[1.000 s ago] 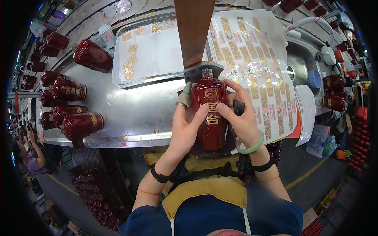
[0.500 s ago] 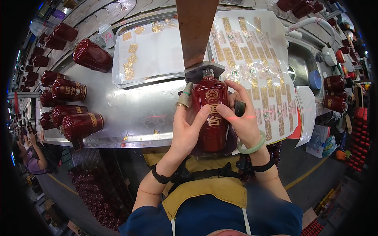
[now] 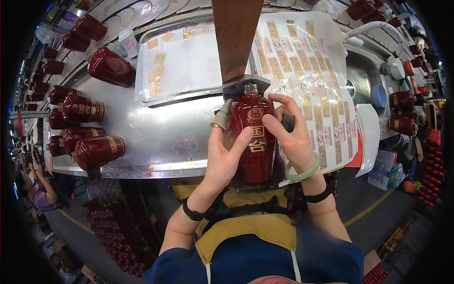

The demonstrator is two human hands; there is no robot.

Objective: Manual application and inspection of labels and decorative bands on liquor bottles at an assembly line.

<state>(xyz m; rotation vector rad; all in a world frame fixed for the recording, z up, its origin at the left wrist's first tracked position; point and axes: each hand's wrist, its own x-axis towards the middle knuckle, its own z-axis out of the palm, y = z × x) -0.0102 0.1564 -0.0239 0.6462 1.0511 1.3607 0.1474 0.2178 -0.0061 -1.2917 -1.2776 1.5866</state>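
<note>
A glossy dark red bottle (image 3: pixel 255 163) with a gold emblem and large gold characters stands before me, its clear neck near a dark metal bracket. My left hand (image 3: pixel 226 154) grips its left side, thumb laid on the front beside the gold characters; cloth covers wrap some of the fingertips. Against the right side curl the fingers of my right hand (image 3: pixel 294 139), its thumb pressed near the emblem. A small dark block (image 3: pixel 288 122) sits among the right fingers; how it is held is partly hidden. Beneath the bottle lies a dark pad, mostly hidden.
To the left are a metal tray (image 3: pixel 189 71) with gold stickers and several red bottles (image 3: pixel 99 151). On the right lie a sheet of gold label strips (image 3: pixel 302 71) and a sink (image 3: pixel 362 71). A brown upright post (image 3: pixel 236 38) rises beyond the bottle.
My right thumb has slid up from the gold characters toward the emblem, and the right hand has shifted slightly. Bottles on the far-left line have moved along. My left hand stays in place.
</note>
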